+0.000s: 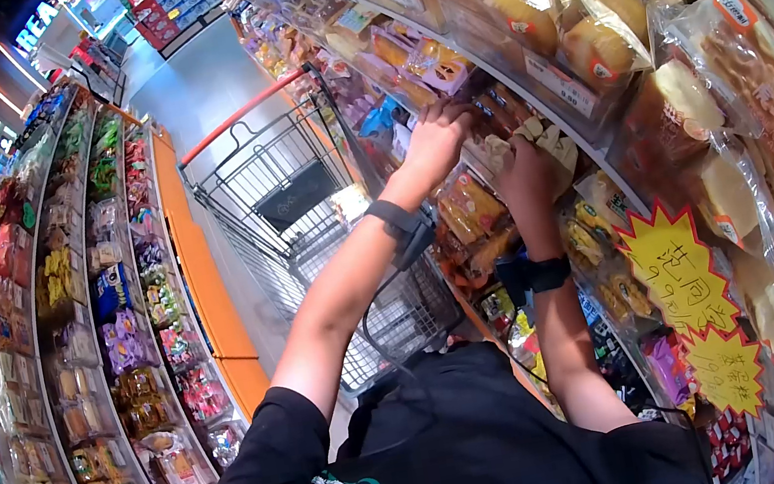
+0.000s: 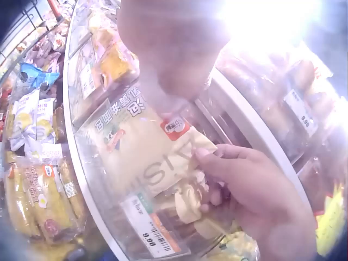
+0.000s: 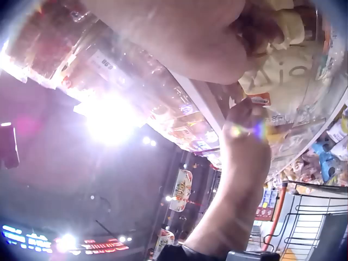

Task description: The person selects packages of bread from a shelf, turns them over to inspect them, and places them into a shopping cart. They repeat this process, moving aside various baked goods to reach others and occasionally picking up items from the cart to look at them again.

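Observation:
A cream-coloured bag of bread [image 2: 141, 147] with an orange label and large print stands tilted at a shelf's clear front panel. My right hand [image 2: 255, 190] pinches its crumpled corner between thumb and fingers. At the bag's upper edge, my left hand [image 1: 438, 148] holds it with bent fingers; its fingertips are partly hidden. From the right wrist, the left hand [image 3: 244, 133] shows at the orange label, and the right hand [image 3: 179, 38] is close and blurred. Below the bag in the left wrist view hangs a price card [image 2: 147, 228] reading 9.90.
A wire shopping cart [image 1: 291, 181] with a red handle stands in the aisle to the left. Packaged breads [image 1: 522, 8] fill the upper shelf, with yellow star-edged signs [image 1: 675, 267] at the right. Another snack shelf [image 1: 123, 334] lines the aisle's far left.

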A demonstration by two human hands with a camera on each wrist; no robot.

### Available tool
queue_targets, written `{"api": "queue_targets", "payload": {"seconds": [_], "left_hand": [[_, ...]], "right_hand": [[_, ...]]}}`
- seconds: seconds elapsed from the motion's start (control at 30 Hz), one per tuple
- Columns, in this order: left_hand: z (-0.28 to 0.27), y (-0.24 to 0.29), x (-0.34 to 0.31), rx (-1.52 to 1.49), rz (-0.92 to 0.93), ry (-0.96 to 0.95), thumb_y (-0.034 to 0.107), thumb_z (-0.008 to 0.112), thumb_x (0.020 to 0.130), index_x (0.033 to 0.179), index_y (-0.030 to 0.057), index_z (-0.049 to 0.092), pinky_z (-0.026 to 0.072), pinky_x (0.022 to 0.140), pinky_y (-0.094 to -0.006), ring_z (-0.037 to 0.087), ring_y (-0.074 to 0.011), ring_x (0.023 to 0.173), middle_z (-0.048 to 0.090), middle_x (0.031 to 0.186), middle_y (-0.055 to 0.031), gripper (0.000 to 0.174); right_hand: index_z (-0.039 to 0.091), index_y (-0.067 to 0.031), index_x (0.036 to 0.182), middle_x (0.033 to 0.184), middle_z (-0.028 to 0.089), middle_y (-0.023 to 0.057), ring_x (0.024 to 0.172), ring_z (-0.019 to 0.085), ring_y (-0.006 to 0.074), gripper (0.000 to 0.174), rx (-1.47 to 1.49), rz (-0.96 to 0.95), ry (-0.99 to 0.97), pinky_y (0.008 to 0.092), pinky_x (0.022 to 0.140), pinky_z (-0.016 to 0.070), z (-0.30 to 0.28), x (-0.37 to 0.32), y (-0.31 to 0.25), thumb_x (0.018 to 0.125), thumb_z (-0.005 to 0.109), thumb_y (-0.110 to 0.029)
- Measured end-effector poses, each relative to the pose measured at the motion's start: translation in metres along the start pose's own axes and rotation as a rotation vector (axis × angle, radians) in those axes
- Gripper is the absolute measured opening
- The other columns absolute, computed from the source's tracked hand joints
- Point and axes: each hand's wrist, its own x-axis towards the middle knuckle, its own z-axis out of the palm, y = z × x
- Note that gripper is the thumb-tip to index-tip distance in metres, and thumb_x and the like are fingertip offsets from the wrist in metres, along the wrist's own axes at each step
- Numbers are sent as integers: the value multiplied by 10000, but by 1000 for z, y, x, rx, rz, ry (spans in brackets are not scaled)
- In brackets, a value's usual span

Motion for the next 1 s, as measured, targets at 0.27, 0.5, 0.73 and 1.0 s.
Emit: {"api": "queue_targets", "payload": {"seconds": [0.27, 0.5, 0.73, 1.0], "left_hand": [[-13, 4, -5, -306, -411, 206, 177, 613, 855, 1212, -26, 438, 425, 903, -418, 512, -397, 1069, 552, 1102, -230, 447], [0, -7, -22, -654, -580, -4, 236, 555, 910, 1320, -40, 380, 379, 987, -366, 483, -329, 1206, 491, 1291, -235, 525], [7, -10, -26, -726, -651, -4, 274, 548, 919, 1280, -66, 388, 413, 963, -361, 525, -331, 1160, 539, 1219, -256, 522], [9, -17, -56, -1369, -1036, 178, 453, 550, 909, 1270, -5, 434, 420, 938, -383, 503, -218, 1139, 507, 1264, -130, 595]], "right_hand": [[589, 7, 987, 891, 620, 246, 822, 599, 418, 231, 128, -116, 494, 455, 698, 463, 6, 8, 9, 908, 505, -193], [537, 79, 1066, 1012, 634, 233, 918, 639, 297, 270, 401, -75, 550, 342, 786, 479, 12, 11, 23, 956, 466, -158], [511, 78, 1039, 918, 633, 190, 836, 633, 252, 256, 560, 22, 609, 332, 752, 482, 29, 12, 33, 963, 465, -162], [459, -35, 884, 616, 478, 26, 490, 454, 104, 176, 854, 70, 455, 244, 497, 402, 33, -21, 10, 978, 452, -184]]}}
